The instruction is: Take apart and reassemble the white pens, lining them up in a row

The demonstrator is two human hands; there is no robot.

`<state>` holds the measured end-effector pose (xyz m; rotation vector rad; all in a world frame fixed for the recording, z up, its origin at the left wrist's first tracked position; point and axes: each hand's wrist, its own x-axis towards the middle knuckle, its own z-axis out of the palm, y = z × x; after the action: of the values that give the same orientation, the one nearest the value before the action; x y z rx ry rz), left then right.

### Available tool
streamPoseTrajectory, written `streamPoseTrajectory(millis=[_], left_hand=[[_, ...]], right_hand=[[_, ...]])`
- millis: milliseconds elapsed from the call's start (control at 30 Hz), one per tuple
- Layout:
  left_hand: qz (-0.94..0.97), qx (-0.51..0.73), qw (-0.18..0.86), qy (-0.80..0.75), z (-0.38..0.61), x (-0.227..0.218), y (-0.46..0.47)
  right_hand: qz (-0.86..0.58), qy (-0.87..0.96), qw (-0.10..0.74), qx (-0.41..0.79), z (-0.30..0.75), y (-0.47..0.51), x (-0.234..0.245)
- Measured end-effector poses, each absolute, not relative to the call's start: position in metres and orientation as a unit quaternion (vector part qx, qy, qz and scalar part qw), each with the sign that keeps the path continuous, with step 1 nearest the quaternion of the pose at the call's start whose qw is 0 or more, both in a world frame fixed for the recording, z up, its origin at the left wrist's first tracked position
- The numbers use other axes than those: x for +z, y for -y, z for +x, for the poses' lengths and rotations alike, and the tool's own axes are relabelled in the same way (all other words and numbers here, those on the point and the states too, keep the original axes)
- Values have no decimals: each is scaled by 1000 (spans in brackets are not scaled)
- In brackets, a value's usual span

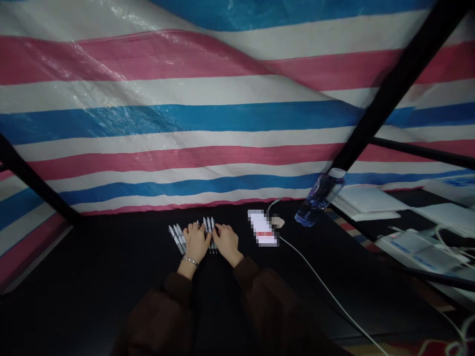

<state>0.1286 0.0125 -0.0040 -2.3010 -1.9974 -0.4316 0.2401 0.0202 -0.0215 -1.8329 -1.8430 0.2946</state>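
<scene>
White-and-grey pens lie on a black table in two groups. Several pens (209, 225) stand side by side, pointing away from me, between my two hands. My left hand (196, 241), with a bracelet at the wrist, presses against their left side with bent fingers and partly covers them. From the right, my right hand (227, 242) closes its curled fingers and thumb against the same row. Another group of pens (177, 238) lies slanted just left of my left hand, partly hidden by it. Fingertip contact is too small to make out exactly.
Right of my hands lie a blurred-out phone (262, 228), a pale rounded object (277, 222) and a white cable (315, 274). A clear bottle (319, 198) with a white cap stands farther right. Papers (371, 200) and black frame bars (401, 84) are beyond; a striped tarp (193, 118) hangs behind.
</scene>
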Motion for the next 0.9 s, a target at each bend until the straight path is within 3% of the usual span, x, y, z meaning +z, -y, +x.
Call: streamPoseTrajectory(millis=[900], left_hand=[[-749,-168,10,641,127,-7,-14]], right_hand=[[-673,684,252,127,243,-21,-18]])
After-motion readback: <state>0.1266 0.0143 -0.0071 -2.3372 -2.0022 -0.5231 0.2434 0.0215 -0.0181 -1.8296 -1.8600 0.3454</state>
